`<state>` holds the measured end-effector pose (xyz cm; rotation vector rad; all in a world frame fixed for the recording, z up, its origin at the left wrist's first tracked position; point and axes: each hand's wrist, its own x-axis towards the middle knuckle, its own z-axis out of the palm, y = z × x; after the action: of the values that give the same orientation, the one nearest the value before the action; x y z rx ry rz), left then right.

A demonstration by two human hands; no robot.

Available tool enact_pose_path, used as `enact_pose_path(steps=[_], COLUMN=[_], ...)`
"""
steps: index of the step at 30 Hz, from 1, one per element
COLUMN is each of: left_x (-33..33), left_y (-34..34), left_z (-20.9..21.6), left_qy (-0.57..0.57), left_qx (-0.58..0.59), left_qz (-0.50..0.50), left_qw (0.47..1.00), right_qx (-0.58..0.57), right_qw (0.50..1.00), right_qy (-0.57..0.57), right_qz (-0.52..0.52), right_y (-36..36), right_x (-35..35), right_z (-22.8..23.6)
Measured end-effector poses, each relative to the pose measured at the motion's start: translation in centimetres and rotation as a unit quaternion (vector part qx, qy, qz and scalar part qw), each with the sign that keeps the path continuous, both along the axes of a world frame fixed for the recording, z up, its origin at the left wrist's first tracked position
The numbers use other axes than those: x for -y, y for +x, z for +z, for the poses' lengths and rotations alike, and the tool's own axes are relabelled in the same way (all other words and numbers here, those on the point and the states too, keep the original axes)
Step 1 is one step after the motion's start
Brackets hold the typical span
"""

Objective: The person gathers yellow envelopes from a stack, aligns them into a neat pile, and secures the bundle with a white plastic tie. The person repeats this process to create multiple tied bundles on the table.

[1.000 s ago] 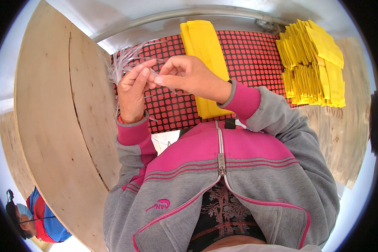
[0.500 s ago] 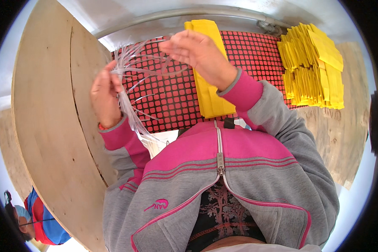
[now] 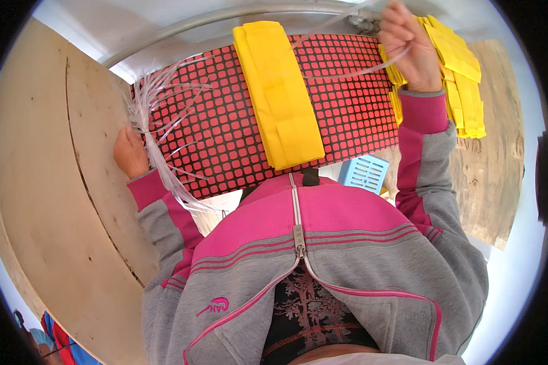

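Note:
At the table's left end, my left hand (image 3: 131, 153) is against a fanned bundle of clear plastic strips (image 3: 141, 115). Its fingers look closed on the bundle, partly hidden by it. Thin strip ends spread over the table, and longer tails hang past the near edge. My right hand (image 3: 410, 52) is raised at the far right, its fingers closed on a clear plastic strip (image 3: 362, 74) that trails leftward toward a folded yellow fabric bundle (image 3: 280, 97). That flat yellow bundle lies across the middle of the table, touched by neither hand.
The table has a red-and-black checked cover (image 3: 359, 118). A stack of yellow folded pieces (image 3: 466, 91) sits at the right, partly behind my right hand. A wooden board (image 3: 36, 158) stands along the left, and a pipe (image 3: 207, 27) runs behind. A blue slotted basket (image 3: 364, 173) is below the near edge.
My right hand has swung far right and away from the bundle, drawing a strip along. My left hand has moved slightly left and nearer with the bundle. The view has shifted a little.

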<state>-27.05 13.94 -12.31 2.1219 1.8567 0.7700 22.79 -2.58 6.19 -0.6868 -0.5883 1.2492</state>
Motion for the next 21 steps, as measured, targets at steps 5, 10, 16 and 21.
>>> enact_pose_path(steps=[5, 10, 16, 21], left_x=[0.7, 2.7, 6.6, 10.4], left_y=[-2.1, -1.0, 8.9, 22.3], left_z=[-2.6, -1.4, 8.9, 12.2], left_qy=[-0.043, -0.115, -0.19, -0.47], left_qx=[-0.113, -0.308, 0.107, 0.405], left_qz=[0.035, 0.054, -0.077, -0.337], left_qw=[0.992, 0.943, 0.973, 0.708], right_qx=[0.057, 0.197, 0.28, 0.38], right_qw=[0.997, 0.978, 0.942, 0.896], right_qy=[0.019, -0.045, -0.131, -0.108], right_qz=[-0.046, -0.053, 0.131, 0.201], right_y=[4.7, 5.1, 4.2, 0.8], right_x=[1.5, 1.1, -0.6, -0.6], right_z=[1.3, 0.2, 0.1, 0.1])
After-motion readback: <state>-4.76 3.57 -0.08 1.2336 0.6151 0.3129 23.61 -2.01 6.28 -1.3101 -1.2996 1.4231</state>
